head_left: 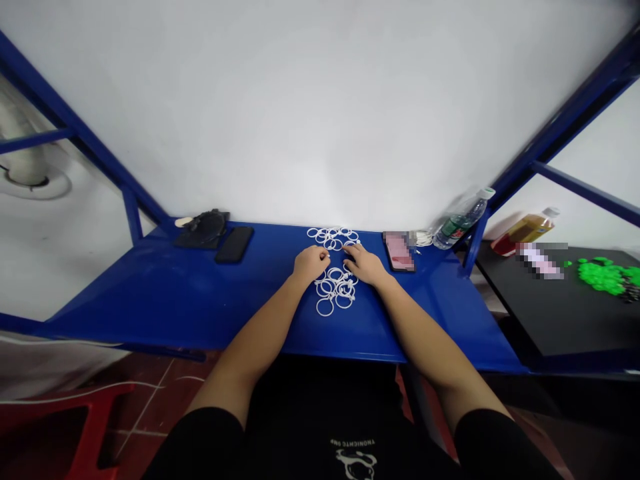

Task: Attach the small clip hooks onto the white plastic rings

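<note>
My left hand (309, 264) rests over the blue table with its fingers curled together. A small white bit shows at its fingertips, but what it holds is too small to make out. Opposite it, my right hand (364, 264) has its fingers apart, palm down, beside thin white rings. A loose pile of white rings with small knobs (325, 307) lies on the near side of my hands. Farther back, close to the wall, is a second group of white rings (313, 233). Some rings are partly hidden by my right fingers.
The blue table (150, 293) meets a white wall. On the left lie a black phone (235, 244) and a dark flat item (203, 230). To the right are a pink-screened phone (400, 252), a white cable (424, 238) and a bottle (460, 223). Green pieces (603, 275) cover part of a black side table.
</note>
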{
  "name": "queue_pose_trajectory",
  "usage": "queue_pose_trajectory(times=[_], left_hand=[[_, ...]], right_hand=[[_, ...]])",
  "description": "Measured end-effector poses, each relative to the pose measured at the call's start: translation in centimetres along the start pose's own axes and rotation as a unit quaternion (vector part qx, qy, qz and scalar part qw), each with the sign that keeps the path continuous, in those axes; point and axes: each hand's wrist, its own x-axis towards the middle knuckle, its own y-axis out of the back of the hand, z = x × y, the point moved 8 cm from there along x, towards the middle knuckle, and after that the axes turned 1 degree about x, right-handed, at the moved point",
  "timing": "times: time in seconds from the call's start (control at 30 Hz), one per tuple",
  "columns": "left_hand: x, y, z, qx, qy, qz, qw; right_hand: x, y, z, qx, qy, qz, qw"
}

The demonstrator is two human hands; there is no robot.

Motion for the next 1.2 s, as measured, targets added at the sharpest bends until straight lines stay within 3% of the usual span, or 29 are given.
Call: queue_pose_trajectory(times=[0.2,0.3,0.47,0.63,0.8,0.9,1.2], left_hand=[[0.0,-0.2,0.6,-0.053,-0.053,-0.019,0.997],[-0.1,0.2,1.1,-0.076,-0.068,0.009,0.995],[0.0,1.6,0.7,-0.097,-0.030,0.075,0.992],[0.1,2.8,0.2,-0.126,-0.006,0.115,0.985],[0.0,2.5,0.3,-0.155,0.001,0.088,0.984],[-0.1,2.1,0.8,-0.181,-0.012,0.061,0.982],[-0.1,1.8,0.9,-0.168,-0.031,0.071,0.983]], right_hand=[[-0.1,0.7,1.0,0.032,-0.035,0.037,0.998],[-0.1,1.2,1.4,0.050,-0.033,0.074,0.995],[-0.4,2.0,1.5,0.116,-0.016,0.141,0.983],[-0.8,2.3,1.7,0.176,-0.043,0.177,0.968],[-1.1,2.3,2.2,0.214,-0.077,0.174,0.958],[-1.3,2.7,1.8,0.243,-0.064,0.188,0.950],[-1.5,4.0,0.5,0.189,-0.013,0.227,0.955]])
